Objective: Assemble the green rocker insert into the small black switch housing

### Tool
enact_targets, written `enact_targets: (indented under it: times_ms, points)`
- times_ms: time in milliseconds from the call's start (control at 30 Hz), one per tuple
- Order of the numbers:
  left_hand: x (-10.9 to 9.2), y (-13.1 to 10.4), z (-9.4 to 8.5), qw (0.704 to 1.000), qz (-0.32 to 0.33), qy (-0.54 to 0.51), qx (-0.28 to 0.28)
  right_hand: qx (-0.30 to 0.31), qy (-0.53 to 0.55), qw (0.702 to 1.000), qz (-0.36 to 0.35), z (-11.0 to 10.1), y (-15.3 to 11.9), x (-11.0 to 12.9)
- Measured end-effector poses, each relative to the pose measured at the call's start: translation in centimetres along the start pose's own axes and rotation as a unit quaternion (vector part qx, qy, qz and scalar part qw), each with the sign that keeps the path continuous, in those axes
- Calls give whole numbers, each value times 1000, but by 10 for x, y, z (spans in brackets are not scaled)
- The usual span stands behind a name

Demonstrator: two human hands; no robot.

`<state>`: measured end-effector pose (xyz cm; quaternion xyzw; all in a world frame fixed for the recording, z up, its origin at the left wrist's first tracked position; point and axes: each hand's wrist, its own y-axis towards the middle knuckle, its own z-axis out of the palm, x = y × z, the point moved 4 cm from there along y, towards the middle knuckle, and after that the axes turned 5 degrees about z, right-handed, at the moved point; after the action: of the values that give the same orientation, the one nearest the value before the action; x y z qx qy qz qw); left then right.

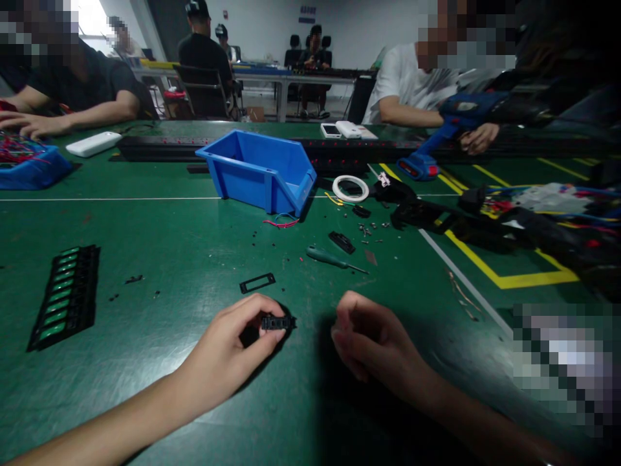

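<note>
Low over the green table, my left hand (242, 340) pinches a small black plastic part (276, 322) between thumb and fingers. My right hand (369, 340) is a short way to the right, its fingers curled and thumb against the fingertips; whatever it may hold is too small or hidden. Just beyond the left hand lies a thin black rectangular frame (257, 283). A green-handled screwdriver (330, 257) rests farther off, beside another black plastic piece (342, 242). Several small screws (371, 228) are scattered behind it.
A blue plastic bin (242, 175) stands at the back middle. To its right are a roll of white tape (350, 188) and a blue cordless drill (451, 123). A black strip with green pieces (65, 294) lies at left. Wiring bundles (548, 200) lie at right. Co-workers sit across the table.
</note>
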<state>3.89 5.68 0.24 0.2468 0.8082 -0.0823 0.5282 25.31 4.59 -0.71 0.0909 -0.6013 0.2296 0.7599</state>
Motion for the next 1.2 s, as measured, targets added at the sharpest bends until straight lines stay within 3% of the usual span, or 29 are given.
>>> enact_targets:
  times_ms: [233,700,1200]
  points:
    - [-1,1,-1,1000,2,4,5,2,-70,998,7,2,2,1]
    - [-1,0,0,1000,3,4,15,-33,-86,996,-16,2,5,3]
    - [1,0,1,1000,5,-2,9,-24,-75,997,7,4,4,1]
